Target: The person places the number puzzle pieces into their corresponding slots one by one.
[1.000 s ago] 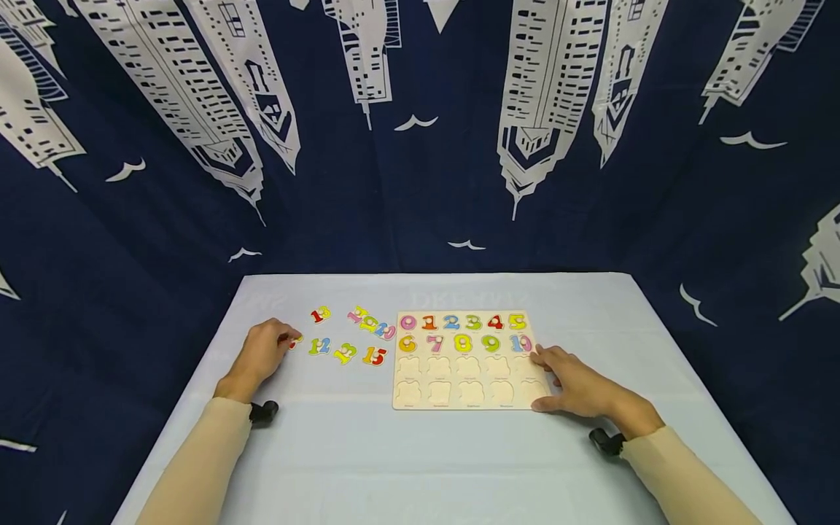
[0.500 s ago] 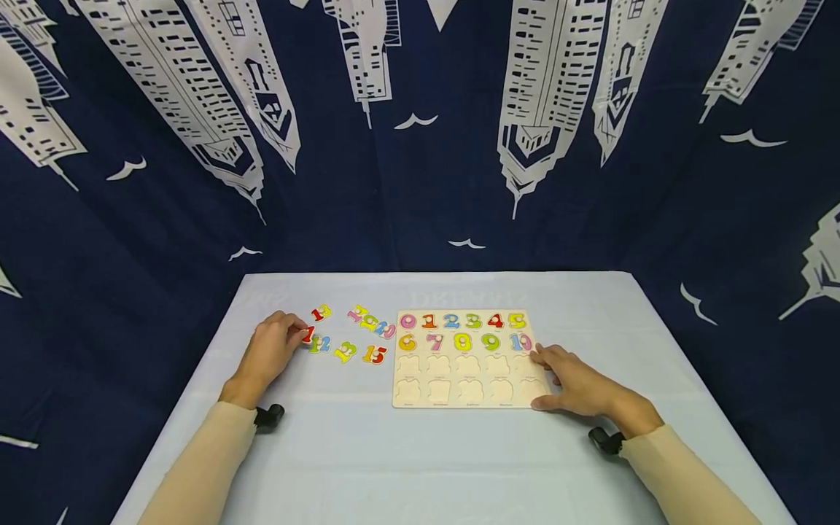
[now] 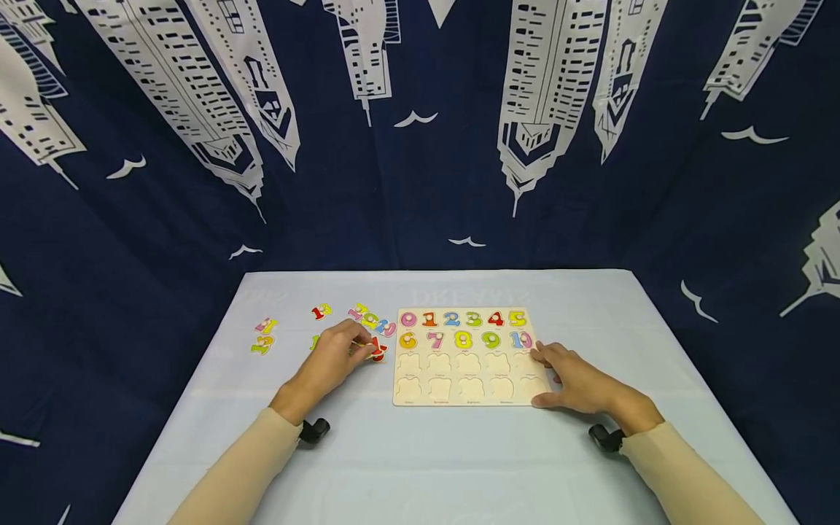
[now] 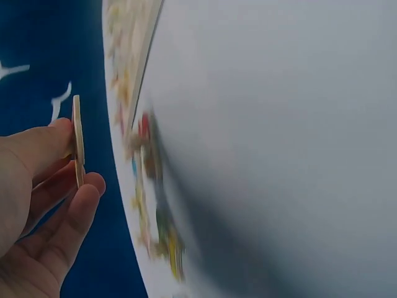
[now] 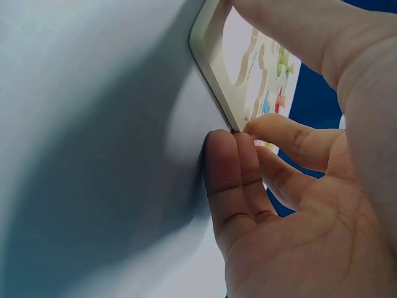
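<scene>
My left hand (image 3: 328,361) pinches a thin wooden number piece (image 4: 78,136) between thumb and fingertips, seen edge-on in the left wrist view. In the head view, the red of the held piece overlaps a red number piece (image 3: 378,357) on the table. My right hand (image 3: 580,383) rests at the right side of the wooden number puzzle board (image 3: 453,403), thumb at its near corner and fingertips along its edge. Numbers 0 to 10 fill the board's upper two rows; bare recesses show in the lower two. The right wrist view shows the outer fingers nearly straight beside the edge.
A red and yellow 13 piece (image 3: 321,312) lies beyond my left hand. A cluster of pieces (image 3: 370,321) sits by the board's far left corner. Two more pieces (image 3: 264,335) lie farther left. Others are partly hidden under my left hand. A navy patterned cloth (image 3: 420,182) hangs behind the white table.
My left hand picks up a piece with a red 1 and carries it rightward toward the board, uncovering two pieces at the left. The right hand and board stay put.
</scene>
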A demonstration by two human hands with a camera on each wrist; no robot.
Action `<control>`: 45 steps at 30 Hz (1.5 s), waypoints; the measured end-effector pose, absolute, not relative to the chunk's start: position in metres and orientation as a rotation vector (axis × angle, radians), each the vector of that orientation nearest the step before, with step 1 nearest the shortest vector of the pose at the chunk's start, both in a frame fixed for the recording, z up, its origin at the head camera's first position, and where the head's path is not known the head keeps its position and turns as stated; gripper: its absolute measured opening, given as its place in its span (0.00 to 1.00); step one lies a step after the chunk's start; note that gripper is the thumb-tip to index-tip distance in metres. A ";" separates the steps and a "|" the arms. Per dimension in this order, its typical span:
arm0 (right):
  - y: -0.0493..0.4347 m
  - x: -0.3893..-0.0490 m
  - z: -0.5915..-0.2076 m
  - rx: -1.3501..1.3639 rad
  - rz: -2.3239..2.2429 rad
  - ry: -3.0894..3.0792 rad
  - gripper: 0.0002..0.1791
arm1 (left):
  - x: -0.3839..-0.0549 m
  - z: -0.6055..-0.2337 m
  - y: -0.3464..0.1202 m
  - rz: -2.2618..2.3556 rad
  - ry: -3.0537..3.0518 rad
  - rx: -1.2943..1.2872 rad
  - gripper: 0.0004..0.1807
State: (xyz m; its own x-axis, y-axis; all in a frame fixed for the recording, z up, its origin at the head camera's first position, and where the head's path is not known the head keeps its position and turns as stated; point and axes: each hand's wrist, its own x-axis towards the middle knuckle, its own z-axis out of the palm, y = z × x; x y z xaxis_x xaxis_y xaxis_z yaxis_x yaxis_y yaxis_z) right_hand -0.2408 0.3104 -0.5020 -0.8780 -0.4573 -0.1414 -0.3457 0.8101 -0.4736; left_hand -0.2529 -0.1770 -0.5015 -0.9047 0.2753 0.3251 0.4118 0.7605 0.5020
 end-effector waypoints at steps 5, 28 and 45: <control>0.310 -0.240 -0.501 -0.610 -0.646 2.741 0.58 | -0.253 -0.508 -0.152 -0.830 -2.754 -0.599 0.07; 0.310 -0.240 -0.501 -0.614 -0.645 2.746 0.58 | -0.261 -0.521 -0.111 -0.709 -2.885 -0.659 0.10; 0.311 -0.239 -0.502 -0.611 -0.670 2.737 0.58 | -0.261 -0.520 -0.174 -0.848 -2.741 -0.431 0.12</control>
